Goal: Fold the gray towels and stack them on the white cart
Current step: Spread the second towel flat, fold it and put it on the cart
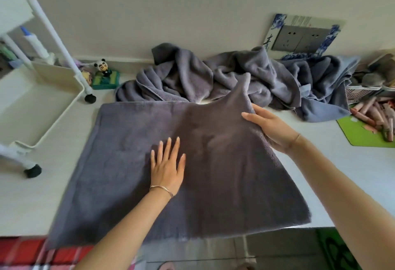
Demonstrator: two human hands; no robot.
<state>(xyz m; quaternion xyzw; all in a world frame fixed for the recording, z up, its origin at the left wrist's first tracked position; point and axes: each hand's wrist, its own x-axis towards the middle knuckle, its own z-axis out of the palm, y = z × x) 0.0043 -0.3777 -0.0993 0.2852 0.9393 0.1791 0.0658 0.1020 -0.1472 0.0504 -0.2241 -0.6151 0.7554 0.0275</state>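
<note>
Now my left hand (167, 164) lies flat, pinning the towel (119, 163) to the table (25, 205) as a fold line, while my right hand (272, 127) grips its raised edge to fold it over.

Wall (192, 2): plain off-white, in soft, even light. Gray double socket plate (301, 38) low on wall, framed by blue-and-white patterned surround (277, 21). Counter (42, 195): white, meets wall at back. Below its front edge: gray floor (277, 250), green patterned mat (337, 250) at right.
</note>
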